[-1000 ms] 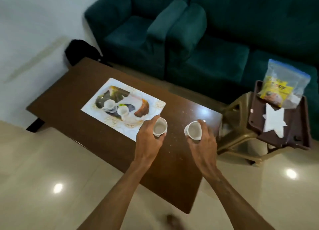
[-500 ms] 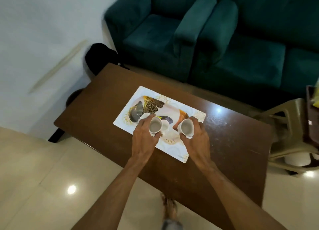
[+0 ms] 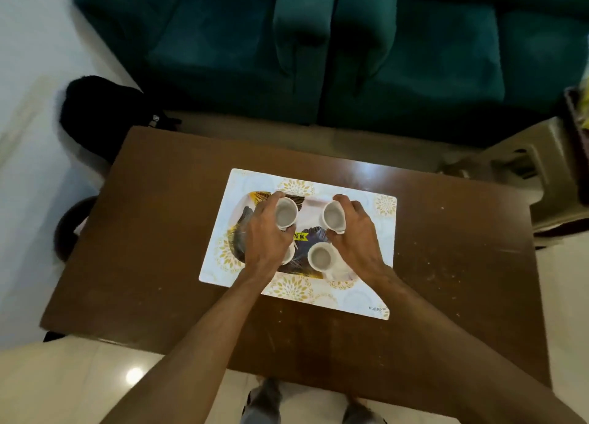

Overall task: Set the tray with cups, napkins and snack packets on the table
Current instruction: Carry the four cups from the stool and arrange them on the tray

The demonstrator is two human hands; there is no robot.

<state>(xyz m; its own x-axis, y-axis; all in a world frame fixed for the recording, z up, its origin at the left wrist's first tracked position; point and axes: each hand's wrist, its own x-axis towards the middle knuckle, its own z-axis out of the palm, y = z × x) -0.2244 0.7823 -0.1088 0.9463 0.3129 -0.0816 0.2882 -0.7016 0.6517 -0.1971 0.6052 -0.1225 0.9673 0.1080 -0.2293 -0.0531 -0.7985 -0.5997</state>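
Each of the hands grips one cup: left hand [image 3: 266, 232], right hand [image 3: 357, 232], over the tray [image 3: 251, 200] on the tabletop [image 3: 159, 248]. They should land upright, clear of the near cup [image 3: 319, 257].

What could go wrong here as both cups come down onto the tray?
The left hand covers most of a cup already on the tray, so its wrist might knock it. The right hand holds its cup tilted, so it might land on its edge and tip. The cup near the right thumb leaves little room.
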